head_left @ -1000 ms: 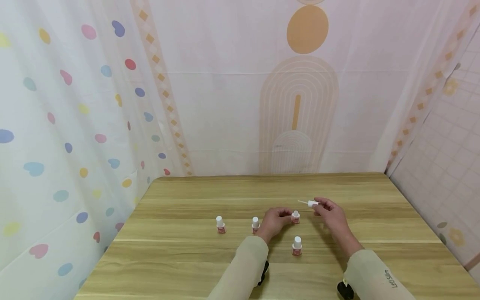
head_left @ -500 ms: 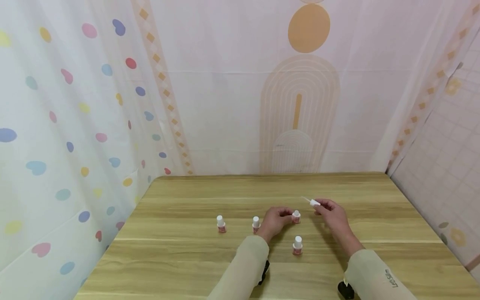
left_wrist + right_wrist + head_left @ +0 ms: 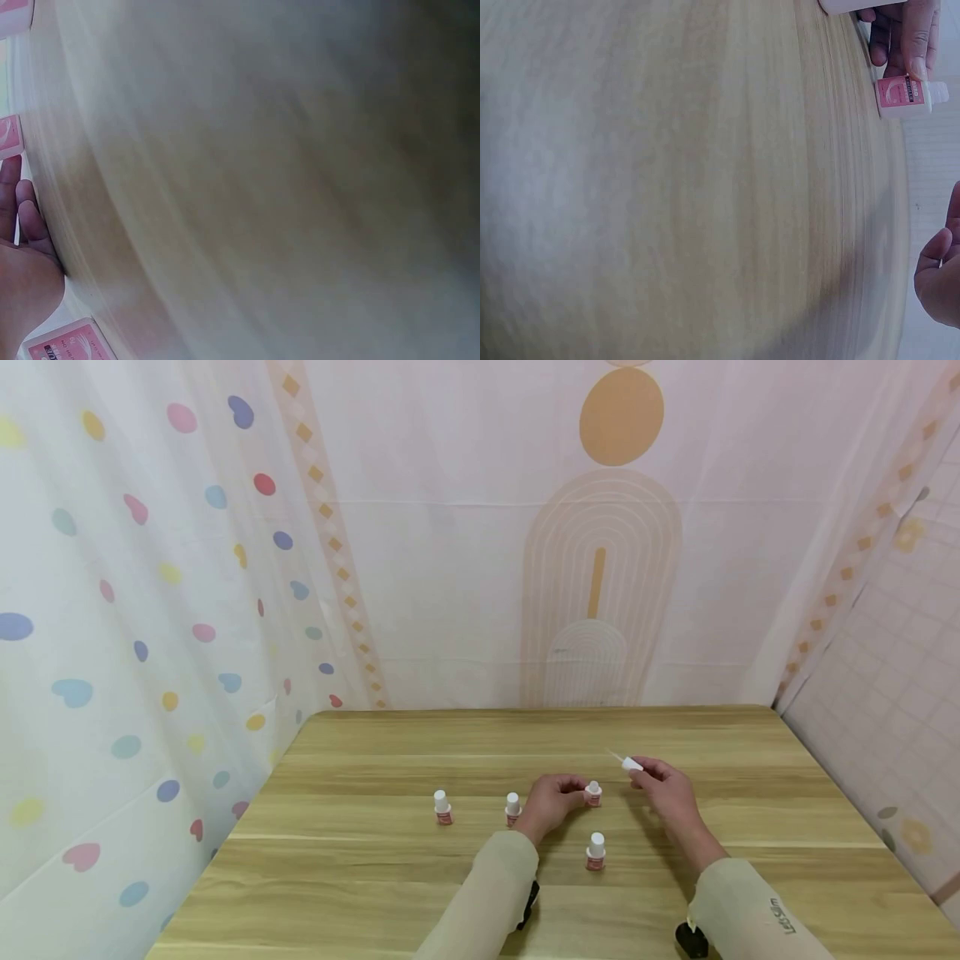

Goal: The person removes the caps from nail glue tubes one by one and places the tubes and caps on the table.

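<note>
My left hand (image 3: 553, 802) holds a small white bottle with a pink label (image 3: 593, 795) between thumb and fingers, upright on the table. Its neck is uncapped. To the right and a little above it, my right hand (image 3: 666, 797) pinches a white brush cap (image 3: 632, 765), whose thin brush points up and left, apart from the bottle. In the right wrist view the left thumb lies against the label of the held bottle (image 3: 904, 96); the right hand (image 3: 941, 281) is partly cut off there, and the cap is out of sight.
Three more capped bottles stand on the wooden table (image 3: 360, 893): one at the left (image 3: 442, 810), one partly behind the left wrist (image 3: 513, 810), and one nearer, between the forearms (image 3: 596, 853). Patterned curtains (image 3: 450, 568) hang behind and beside the table.
The brush cap has tilted, its brush tip swinging from nearly level to pointing upward, and has shifted slightly right. My left hand and the bottle stay in place.
</note>
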Available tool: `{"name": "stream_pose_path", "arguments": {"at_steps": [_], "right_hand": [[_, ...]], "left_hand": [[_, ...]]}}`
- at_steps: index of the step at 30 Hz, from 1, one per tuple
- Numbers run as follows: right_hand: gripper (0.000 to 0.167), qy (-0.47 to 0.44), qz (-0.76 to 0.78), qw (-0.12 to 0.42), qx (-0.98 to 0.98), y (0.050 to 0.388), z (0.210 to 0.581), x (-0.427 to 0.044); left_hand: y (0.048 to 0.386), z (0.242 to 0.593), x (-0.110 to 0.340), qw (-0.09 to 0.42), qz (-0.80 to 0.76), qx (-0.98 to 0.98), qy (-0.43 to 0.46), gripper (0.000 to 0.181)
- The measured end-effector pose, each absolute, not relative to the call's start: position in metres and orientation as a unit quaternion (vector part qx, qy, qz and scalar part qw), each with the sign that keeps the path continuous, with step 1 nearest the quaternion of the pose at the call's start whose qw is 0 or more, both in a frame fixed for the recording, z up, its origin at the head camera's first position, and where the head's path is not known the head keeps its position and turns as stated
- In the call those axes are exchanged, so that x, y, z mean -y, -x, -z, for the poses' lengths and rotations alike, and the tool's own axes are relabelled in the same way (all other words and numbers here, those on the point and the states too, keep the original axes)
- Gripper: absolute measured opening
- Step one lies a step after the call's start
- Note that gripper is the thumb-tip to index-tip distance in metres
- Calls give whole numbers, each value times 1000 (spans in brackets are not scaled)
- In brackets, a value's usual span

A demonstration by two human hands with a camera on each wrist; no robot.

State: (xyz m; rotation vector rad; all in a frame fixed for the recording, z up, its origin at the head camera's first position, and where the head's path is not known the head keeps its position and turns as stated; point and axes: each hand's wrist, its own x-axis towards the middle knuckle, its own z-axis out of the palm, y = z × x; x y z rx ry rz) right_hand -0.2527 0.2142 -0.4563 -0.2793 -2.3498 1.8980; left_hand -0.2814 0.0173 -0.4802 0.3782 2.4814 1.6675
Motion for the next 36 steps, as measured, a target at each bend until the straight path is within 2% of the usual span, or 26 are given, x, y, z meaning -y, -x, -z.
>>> {"name": "stream_pose_path", "arguments": {"at_steps": [23,36], "right_hand": [[37,88,-629,52,770,253,455,-216],[41,89,-613,44,784,252,455,-217]], "left_hand": [[280,480,-20,74,-557,-819,-117,3],[280,478,-19,71,-556,-819,-119,3]]}}
